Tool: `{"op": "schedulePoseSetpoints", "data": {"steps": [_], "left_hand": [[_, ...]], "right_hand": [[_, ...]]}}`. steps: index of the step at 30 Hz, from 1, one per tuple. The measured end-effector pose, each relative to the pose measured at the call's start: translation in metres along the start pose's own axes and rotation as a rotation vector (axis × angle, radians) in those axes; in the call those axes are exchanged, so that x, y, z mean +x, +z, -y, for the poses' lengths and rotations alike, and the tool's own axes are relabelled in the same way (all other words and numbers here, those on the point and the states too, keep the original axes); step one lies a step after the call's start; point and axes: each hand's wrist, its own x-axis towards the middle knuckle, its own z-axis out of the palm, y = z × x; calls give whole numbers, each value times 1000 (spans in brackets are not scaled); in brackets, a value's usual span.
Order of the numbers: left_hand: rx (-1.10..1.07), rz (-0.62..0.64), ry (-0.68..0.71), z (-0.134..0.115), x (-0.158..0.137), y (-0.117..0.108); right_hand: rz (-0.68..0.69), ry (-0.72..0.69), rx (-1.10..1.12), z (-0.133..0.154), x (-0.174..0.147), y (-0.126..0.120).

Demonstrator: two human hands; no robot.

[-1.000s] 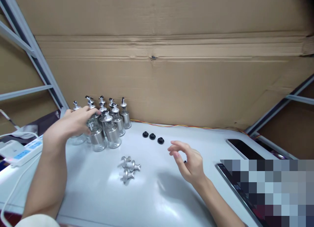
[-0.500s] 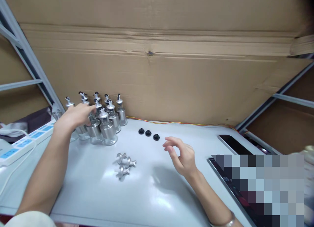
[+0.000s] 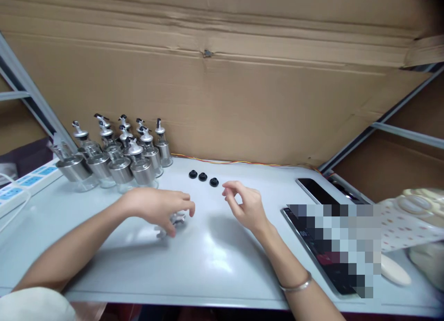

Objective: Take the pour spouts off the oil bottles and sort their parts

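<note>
My left hand (image 3: 161, 207) hovers palm down over the small silver pour spouts (image 3: 178, 218), thumb and fingers apart. It partly hides them, and whether it touches them I cannot tell. My right hand (image 3: 247, 205) is raised above the table, loosely curled, with a gap between thumb and index finger and nothing visible in it. Just left of its fingertips, three black stoppers (image 3: 203, 176) lie in a row. Glass bottles with steel bands (image 3: 120, 169) stand at the back left; several carry silver pour spouts with black tips, while the front-left ones have open necks.
A white power strip (image 3: 26, 188) runs along the left edge. On the right lie a phone (image 3: 317, 191) and a larger dark-screened device (image 3: 314, 247), partly blurred out. A cardboard wall (image 3: 243, 108) closes the back, with thin wires (image 3: 239, 162) along its foot.
My left hand has come from the bottles towards me and right, over the silver spouts. The camera view has tilted slightly. My right hand keeps nearly the same pose beside the stoppers.
</note>
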Motion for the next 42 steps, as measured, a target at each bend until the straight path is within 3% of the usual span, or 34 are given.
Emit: {"op": "schedulePoseSetpoints", "data": {"steps": [3,7,12,15,17,20,23,26,29,32,42], "left_hand": [[117,168,-120,7,18,8],[114,193,-159,11,23,13],[119,180,-144,14,25,14],[101,61,-82,9,27,20],[-38,-60,44,-2,30,32],[-480,-155,237,-26,37,67],[-799,-188,208,-43,46,104],[-1127,-251,171,-43,56,122],[-1421,-369,94,-35,66,121],[-1527,-432,63,-30,71,115],[-1602,-380,86,-30,71,116]], "right_hand": [[-27,56,7,-6,0,-2],[-71,141,13,-13,1,-5],[-93,197,32,-17,1,-7],[-104,217,34,-19,2,-8],[-111,239,31,-21,2,-9],[-116,269,45,-25,3,-10],[-98,312,89,-27,2,-10],[52,419,234,-26,3,-10],[387,545,509,-23,4,-11],[638,571,715,-20,6,-13],[809,541,614,-20,3,-14]]}}
